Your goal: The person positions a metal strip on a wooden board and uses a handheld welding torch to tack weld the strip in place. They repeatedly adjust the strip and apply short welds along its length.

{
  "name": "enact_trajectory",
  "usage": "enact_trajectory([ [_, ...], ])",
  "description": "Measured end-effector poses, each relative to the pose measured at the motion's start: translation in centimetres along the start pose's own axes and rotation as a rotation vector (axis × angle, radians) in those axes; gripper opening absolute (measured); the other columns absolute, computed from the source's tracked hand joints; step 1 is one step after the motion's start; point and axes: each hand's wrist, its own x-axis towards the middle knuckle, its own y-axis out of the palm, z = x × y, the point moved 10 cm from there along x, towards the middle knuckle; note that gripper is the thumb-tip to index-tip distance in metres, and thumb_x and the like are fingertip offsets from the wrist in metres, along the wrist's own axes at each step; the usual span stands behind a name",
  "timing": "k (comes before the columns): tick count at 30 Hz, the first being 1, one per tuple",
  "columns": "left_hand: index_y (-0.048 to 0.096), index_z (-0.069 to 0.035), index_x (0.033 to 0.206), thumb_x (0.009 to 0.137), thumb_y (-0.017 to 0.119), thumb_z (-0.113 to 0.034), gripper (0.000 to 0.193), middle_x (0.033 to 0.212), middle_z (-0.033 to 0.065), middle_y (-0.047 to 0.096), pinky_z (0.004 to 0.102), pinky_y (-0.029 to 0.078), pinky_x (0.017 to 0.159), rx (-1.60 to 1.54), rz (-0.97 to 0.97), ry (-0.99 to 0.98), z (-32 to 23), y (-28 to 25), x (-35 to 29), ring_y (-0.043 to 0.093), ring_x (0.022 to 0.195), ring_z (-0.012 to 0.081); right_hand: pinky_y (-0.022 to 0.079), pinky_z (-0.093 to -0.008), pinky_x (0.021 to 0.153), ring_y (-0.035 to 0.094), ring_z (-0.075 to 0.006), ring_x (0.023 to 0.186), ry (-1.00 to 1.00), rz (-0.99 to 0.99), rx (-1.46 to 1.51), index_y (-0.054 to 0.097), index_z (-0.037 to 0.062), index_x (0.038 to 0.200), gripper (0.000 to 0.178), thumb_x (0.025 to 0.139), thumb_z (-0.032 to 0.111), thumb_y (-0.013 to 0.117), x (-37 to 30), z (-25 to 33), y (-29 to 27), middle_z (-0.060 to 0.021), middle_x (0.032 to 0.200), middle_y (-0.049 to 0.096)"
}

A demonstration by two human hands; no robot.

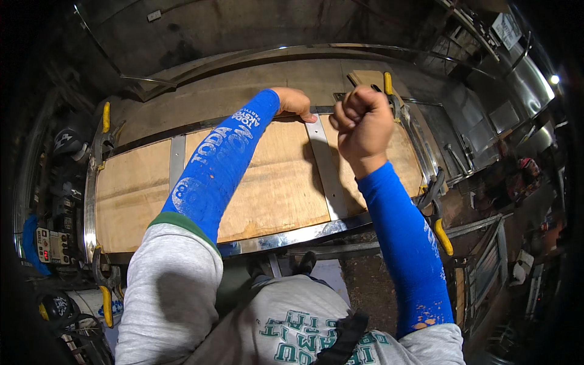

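A plywood panel point(271, 176) lies inside a shiny metal frame point(292, 235), crossed by two flat grey metal strips. My left hand point(295, 103) reaches to the far side and grips the far end of the right metal strip point(325, 164); a digit presses on top of it, while the other fingers are largely hidden. Above the panel, right of that strip, my right hand point(364, 125) is raised in a fist with nothing showing in it. The left metal strip point(177, 159) is partly covered by my left arm.
Yellow-handled clamps grip the frame's corners, including a near-right clamp point(442, 236) and a near-left clamp point(106, 298). A control box point(53, 245) stands at the left. Metal frames point(486, 255) and clutter fill the right side. A wooden board point(225, 91) lies beyond the frame.
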Motion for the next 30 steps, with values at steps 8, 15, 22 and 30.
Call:
enact_trajectory([
  [8, 0.077, 0.008, 0.1, 0.087, 0.085, -0.031, 0.042, 0.097, 0.0135, 0.076, 0.0422, 0.05, 0.079, 0.158, -0.132, 0.067, -2.1, -0.2, -0.7, 0.065, 0.087, 0.023, 0.029, -0.0313, 0.044, 0.039, -0.0149, 0.048, 0.053, -0.27, -0.257, 0.046, 0.0152, 0.069, 0.026, 0.092, 0.019, 0.057, 1.4, -5.2, -4.2, 0.0006, 0.06, 0.041],
  [15, 0.075, 0.01, 0.106, 0.09, 0.084, -0.029, 0.043, 0.102, 0.0134, 0.075, 0.0414, 0.05, 0.08, -0.019, -0.034, 0.069, -0.9, 0.2, 0.4, 0.066, 0.09, 0.0236, 0.024, -0.032, 0.048, 0.027, -0.0107, 0.05, -0.057, -0.134, -0.09, 0.034, 0.017, 0.068, 0.035, 0.096, 0.021, 0.055, -0.3, 2.3, -1.2, 0.0047, 0.061, 0.027],
  [22, 0.076, 0.008, 0.106, 0.091, 0.083, -0.025, 0.037, 0.096, 0.0108, 0.074, 0.033, 0.05, 0.076, -0.058, 0.063, 0.04, -2.0, 0.8, 0.1, 0.064, 0.085, 0.0187, 0.035, -0.0306, 0.057, 0.045, -0.0101, 0.062, 0.211, 0.089, -0.54, 0.053, 0.0021, 0.065, 0.035, 0.092, 0.018, 0.068, -22.6, 0.2, -6.1, 0.0001, 0.063, 0.051],
  [30, 0.072, 0.01, 0.115, 0.083, 0.089, -0.018, 0.046, 0.101, 0.0163, 0.077, 0.0312, 0.058, 0.086, -0.126, 0.26, 0.17, -1.3, 1.0, 0.5, 0.074, 0.093, 0.0226, 0.057, -0.0343, 0.09, 0.069, -0.0179, 0.102, 0.424, -0.262, -0.129, 0.063, -0.003, 0.124, 0.044, 0.107, 0.037, 0.065, -27.1, -8.7, -10.4, -0.0129, 0.111, 0.072],
])
